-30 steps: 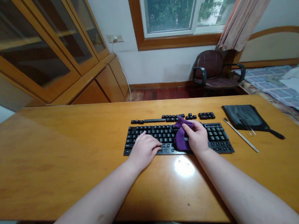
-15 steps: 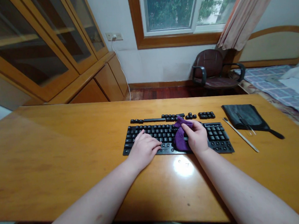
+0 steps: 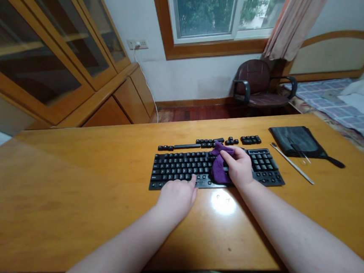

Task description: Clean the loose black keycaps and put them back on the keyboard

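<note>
A black keyboard [image 3: 180,165] lies flat on the wooden desk, with bare key sockets along its near edge and lower right. My left hand [image 3: 176,196] is at its front edge, index finger stretched out to the bottom row of sockets; the other fingers are folded and partly hidden, and I see nothing held. My right hand [image 3: 240,167] pinches a purple cloth [image 3: 220,170] between thumb and fingers. This cloth hangs over the keyboard right of centre and covers some keys. Behind the keyboard lie several loose keycaps [image 3: 250,140], including a long spacebar [image 3: 186,146].
On the right of the desk [image 3: 78,188] lie a thin white stick with a dark tip [image 3: 292,163] and a black pouch [image 3: 297,141] with a wire tool [image 3: 303,153] on it. Beyond stand a chair [image 3: 257,83], a bed and a glass-fronted cabinet.
My left hand has drawn back toward me off the keys, and its spread fingers have folded, leaving the index finger out. My right hand and the cloth have stayed in place.
</note>
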Motion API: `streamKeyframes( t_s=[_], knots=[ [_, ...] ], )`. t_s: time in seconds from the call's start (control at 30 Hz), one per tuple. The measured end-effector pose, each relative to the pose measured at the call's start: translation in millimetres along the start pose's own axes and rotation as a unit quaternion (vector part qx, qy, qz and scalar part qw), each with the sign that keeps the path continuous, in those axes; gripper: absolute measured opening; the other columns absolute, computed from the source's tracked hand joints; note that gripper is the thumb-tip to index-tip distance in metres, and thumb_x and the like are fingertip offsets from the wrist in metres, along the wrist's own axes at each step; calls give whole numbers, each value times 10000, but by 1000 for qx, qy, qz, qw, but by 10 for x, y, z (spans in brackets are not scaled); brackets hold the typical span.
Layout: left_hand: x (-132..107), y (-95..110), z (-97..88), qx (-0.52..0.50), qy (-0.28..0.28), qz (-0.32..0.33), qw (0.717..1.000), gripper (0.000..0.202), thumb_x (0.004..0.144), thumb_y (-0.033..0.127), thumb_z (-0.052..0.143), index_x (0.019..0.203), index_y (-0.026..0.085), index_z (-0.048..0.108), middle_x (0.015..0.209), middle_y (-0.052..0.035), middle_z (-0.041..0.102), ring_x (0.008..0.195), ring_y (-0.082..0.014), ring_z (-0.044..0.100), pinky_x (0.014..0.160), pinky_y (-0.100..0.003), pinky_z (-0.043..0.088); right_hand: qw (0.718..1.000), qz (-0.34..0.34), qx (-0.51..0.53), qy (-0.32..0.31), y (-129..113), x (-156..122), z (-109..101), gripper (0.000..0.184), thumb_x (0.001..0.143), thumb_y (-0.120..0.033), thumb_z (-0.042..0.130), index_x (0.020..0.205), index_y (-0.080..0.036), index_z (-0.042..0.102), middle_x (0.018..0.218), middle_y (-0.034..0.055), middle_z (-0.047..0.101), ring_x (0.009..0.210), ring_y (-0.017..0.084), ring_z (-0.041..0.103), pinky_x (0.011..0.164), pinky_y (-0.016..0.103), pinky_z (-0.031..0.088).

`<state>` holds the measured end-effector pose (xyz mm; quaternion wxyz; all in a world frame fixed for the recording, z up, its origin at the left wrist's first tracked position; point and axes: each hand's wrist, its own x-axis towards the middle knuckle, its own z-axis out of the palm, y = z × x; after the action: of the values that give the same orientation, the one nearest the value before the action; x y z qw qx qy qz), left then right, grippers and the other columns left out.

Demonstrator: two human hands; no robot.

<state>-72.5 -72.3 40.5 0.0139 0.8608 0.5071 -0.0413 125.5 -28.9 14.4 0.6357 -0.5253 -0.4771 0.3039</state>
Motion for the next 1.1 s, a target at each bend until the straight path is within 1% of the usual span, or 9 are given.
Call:
streamKeyframes(
  t_s=[0.1,0.17,0.3,0.4,0.5,0.63,0.87,0.97,1.1],
  knots=[
    [4,-7,-28,-19,-32,-24,999,405,869,336,421,1225,227,581,764,-105,722,670,-290,672,558,-366,485,1000,2,-5,-3,13,-4,-9,155,726,-314,666,807,-182,665,769,41,708,734,191,650,723,347,510],
    [14,-47,-37,-47,-28,-28,998,390,869,346,415,1194,242,603,813,-94,729,718,-283,680,595,-365,497,1000,3,-7,2,28,-6,-13,172,718,-325,673,806,-177,663,760,40,703,721,189,644,709,342,508],
    [53,-203,-120,-133,45,-46,989,337,875,375,410,1073,257,657,955,-42,723,835,-227,672,697,-319,503,999,10,-3,35,49,-4,-15,220,695,-355,682,812,-169,660,752,42,693,706,189,632,683,339,504],
    [141,-374,-260,-164,111,-82,977,312,873,363,418,1027,253,664,930,-21,720,817,-202,660,702,-297,496,998,8,4,60,51,-1,-16,240,686,-363,684,816,-164,656,752,41,684,707,186,622,683,337,499],
    [339,-548,-391,-165,139,-69,974,286,860,349,436,910,240,695,908,-23,713,841,-208,641,733,-303,485,997,0,9,78,54,2,-19,231,693,-353,678,818,-160,652,748,36,675,707,180,614,685,331,492],
    [791,-683,-448,-141,142,-40,979,288,845,344,462,899,209,710,926,-59,703,877,-214,619,793,-316,469,996,-8,11,84,68,2,-24,212,713,-346,661,817,-161,649,740,32,669,693,173,605,668,320,484],
    [1594,-575,-302,-95,48,-31,994,280,807,237,495,981,229,715,1059,-83,683,954,-243,610,833,-335,463,997,-3,13,82,70,3,-25,221,701,-348,673,819,-163,650,747,34,677,706,179,613,684,330,484],
    [1762,-543,-217,-100,27,-16,994,227,750,237,572,905,251,737,985,-58,706,917,-226,623,809,-299,470,997,-1,21,72,57,6,-18,210,711,-341,664,823,-165,648,755,35,684,711,180,621,691,333,488],
    [1838,-556,-146,-101,21,-12,995,196,721,257,609,863,266,743,946,-47,712,899,-223,626,799,-292,470,997,4,31,74,44,12,-10,214,700,-341,669,816,-162,647,755,41,684,713,180,619,691,335,493]
  ],
)
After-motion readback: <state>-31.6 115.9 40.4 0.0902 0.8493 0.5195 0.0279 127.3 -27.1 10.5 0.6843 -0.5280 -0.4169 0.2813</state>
